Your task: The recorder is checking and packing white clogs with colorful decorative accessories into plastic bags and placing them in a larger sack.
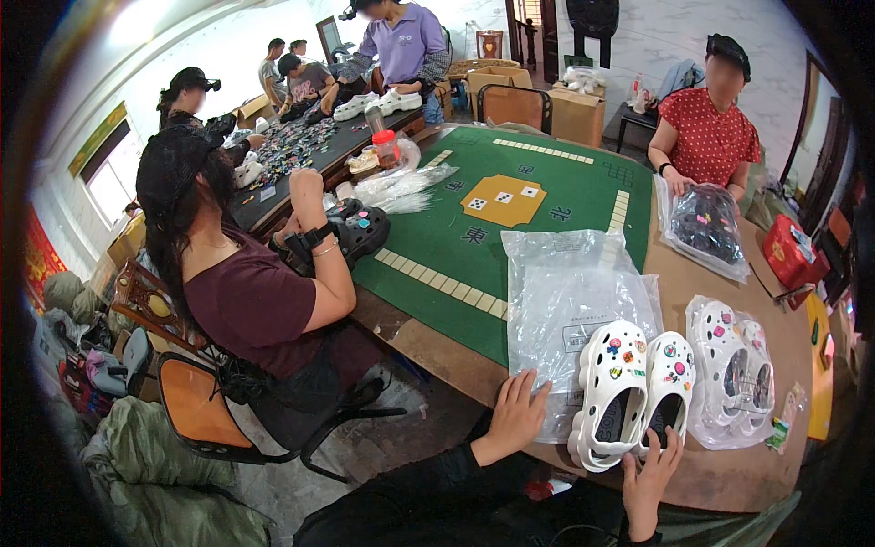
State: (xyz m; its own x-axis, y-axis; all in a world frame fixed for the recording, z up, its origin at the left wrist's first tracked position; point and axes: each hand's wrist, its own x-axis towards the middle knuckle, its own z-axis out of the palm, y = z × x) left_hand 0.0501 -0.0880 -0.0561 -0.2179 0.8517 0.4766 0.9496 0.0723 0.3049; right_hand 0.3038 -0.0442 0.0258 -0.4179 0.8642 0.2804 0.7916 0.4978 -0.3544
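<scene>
A pair of white clogs with colourful charms stands on the table's near edge: the left clog (612, 397) and the right clog (671, 374). They rest partly on a clear plastic bag (547, 301) lying flat. My left hand (518, 415) lies with fingers spread on the bag's near edge, left of the clogs. At the heel of the right clog is my right hand (652, 479), fingers stretched out and apart, fingertips touching the heel. Just to the right, another pair of white clogs (732, 369) is inside a clear bag.
Mahjong tiles (442, 287) edge the green table mat (428, 237). On the left, a seated person (251, 283) handles dark clogs (365, 232). Across at right, a person in red (711, 128) holds bagged dark clogs (702, 228). A red box (789, 251) sits at the right edge.
</scene>
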